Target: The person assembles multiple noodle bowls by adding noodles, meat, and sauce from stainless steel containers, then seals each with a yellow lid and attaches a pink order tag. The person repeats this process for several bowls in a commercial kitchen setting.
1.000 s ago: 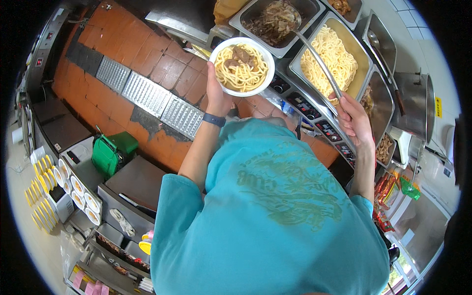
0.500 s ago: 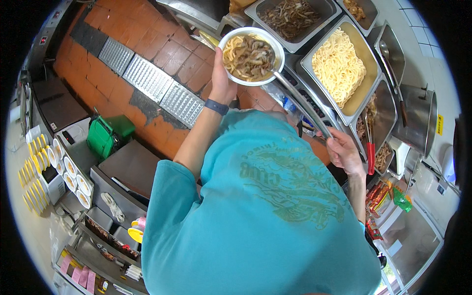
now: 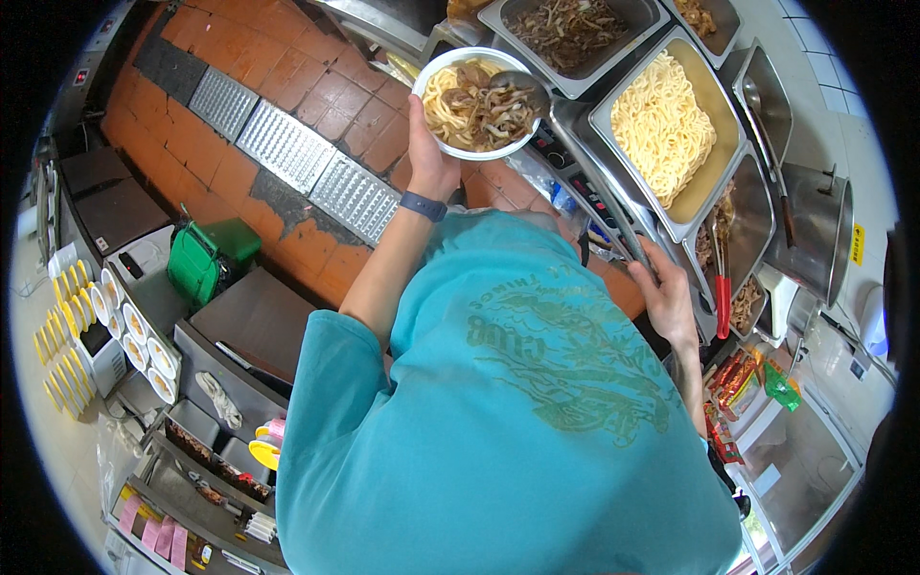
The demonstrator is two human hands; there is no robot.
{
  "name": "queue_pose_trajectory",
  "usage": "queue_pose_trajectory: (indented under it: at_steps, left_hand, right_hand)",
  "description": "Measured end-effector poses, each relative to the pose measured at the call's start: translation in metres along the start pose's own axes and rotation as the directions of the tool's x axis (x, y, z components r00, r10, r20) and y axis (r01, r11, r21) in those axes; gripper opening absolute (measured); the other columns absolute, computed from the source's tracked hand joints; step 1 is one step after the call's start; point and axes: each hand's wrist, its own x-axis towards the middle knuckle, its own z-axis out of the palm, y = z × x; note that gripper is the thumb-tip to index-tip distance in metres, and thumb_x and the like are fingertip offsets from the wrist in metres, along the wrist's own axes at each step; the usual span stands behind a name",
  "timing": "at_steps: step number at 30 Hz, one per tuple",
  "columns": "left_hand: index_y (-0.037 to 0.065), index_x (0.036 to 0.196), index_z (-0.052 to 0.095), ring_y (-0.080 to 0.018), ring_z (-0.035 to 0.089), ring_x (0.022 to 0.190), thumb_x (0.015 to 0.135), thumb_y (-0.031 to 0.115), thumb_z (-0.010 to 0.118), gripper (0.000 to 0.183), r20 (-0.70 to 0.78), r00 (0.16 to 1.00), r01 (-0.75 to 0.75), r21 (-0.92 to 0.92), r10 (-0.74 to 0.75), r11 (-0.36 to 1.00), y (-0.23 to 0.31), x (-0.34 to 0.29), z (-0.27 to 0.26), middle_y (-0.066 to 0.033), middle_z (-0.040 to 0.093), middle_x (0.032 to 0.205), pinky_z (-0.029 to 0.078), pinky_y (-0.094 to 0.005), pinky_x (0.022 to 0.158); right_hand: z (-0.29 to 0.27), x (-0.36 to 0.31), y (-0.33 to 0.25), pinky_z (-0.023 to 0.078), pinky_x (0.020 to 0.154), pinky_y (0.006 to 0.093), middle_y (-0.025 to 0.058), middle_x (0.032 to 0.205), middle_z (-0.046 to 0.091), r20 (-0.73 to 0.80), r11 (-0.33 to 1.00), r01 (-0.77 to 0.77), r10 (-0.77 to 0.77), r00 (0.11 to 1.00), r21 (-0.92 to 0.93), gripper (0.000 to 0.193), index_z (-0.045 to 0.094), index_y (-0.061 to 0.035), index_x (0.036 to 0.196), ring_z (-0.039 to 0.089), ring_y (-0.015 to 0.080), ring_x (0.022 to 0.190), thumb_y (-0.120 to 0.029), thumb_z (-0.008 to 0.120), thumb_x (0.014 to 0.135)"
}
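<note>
On the underside and left side of a white bowl (image 3: 481, 155), my left hand (image 3: 433, 163) is closed, holding it up. Pale noodles (image 3: 446, 107) lie in it under brown sliced topping, which looks like mushroom or meat. My right hand (image 3: 665, 292) grips the far end of a long metal ladle (image 3: 602, 187). The ladle's scoop rests over the right side of the bowl, touching or just above the topping. To the right of the bowl, a deep metal pan (image 3: 710, 190) holds a heap of plain noodles (image 3: 661, 132).
Metal pans of shredded brown food (image 3: 565, 36) stand beyond the bowl. Red-handled tongs (image 3: 723, 299) lean in a pan near my right hand, beside a tall steel pot (image 3: 815, 230). Left are a green bin (image 3: 206, 257), metal floor grates (image 3: 286, 149) and stacked lidded cups (image 3: 137, 326).
The ladle's scoop has turned and lifted, its dark hollow now showing at the bowl's right side. The bowl has shifted slightly left and tilted; more noodles show. My right hand has moved up slightly.
</note>
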Motion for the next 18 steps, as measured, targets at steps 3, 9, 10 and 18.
queue_pose_trajectory:
  at_steps: [3, 9, 10, 18]
  left_hand:
    - [0.007, 0.142, 0.044, -0.0257, 0.053, 0.128, 0.105, 0.051, 0.033, 0.058, -0.003, 1.000, -0.010, -0.011, 0.010, 1.000, 0.001, 0.000, -0.001, -0.0111, 0.053, 0.141, 0.042, -0.0417, 0.109]
    - [0.007, 0.141, 0.044, -0.0255, 0.053, 0.128, 0.105, 0.051, 0.035, 0.058, -0.019, 1.000, -0.017, -0.019, 0.016, 1.000, 0.002, -0.005, -0.001, -0.0113, 0.054, 0.140, 0.042, -0.0417, 0.109]
    - [0.007, 0.141, 0.044, -0.0255, 0.053, 0.128, 0.105, 0.051, 0.035, 0.058, -0.006, 1.000, -0.028, -0.015, 0.028, 1.000, 0.002, -0.005, -0.001, -0.0113, 0.054, 0.140, 0.042, -0.0417, 0.109]
    - [0.006, 0.141, 0.044, -0.0261, 0.054, 0.126, 0.105, 0.050, 0.034, 0.057, -0.022, 0.998, -0.064, -0.045, 0.063, 0.997, 0.010, -0.006, -0.002, -0.0119, 0.055, 0.139, 0.044, -0.0413, 0.107]
  right_hand:
    - [-0.001, 0.003, -0.006, 0.046, 0.080, 0.0284, 0.0098, 0.095, 0.065, 0.017, 0.994, -0.100, 0.099, 0.995, 0.042, 0.033, 0.058, 0.0019, 0.127, 0.054, 0.0134, 0.084, -0.012, 0.059, 0.097]
    - [-0.004, 0.007, -0.017, 0.034, 0.047, 0.0199, -0.0049, 0.066, 0.047, 0.254, 0.869, -0.301, 0.212, 0.944, 0.393, 0.032, 0.058, -0.0042, 0.129, 0.041, 0.0036, 0.052, -0.018, 0.054, 0.101]
    - [-0.003, 0.007, -0.020, 0.030, 0.044, 0.0197, -0.0061, 0.064, 0.043, 0.270, 0.835, -0.320, 0.215, 0.938, 0.448, 0.032, 0.058, -0.0051, 0.130, 0.037, 0.0027, 0.049, -0.019, 0.054, 0.102]
    - [-0.011, 0.002, -0.041, 0.021, 0.038, 0.0176, -0.0082, 0.060, 0.037, 0.295, 0.732, -0.361, 0.225, 0.929, 0.578, 0.034, 0.056, -0.0034, 0.130, 0.028, 0.0004, 0.042, -0.024, 0.051, 0.103]
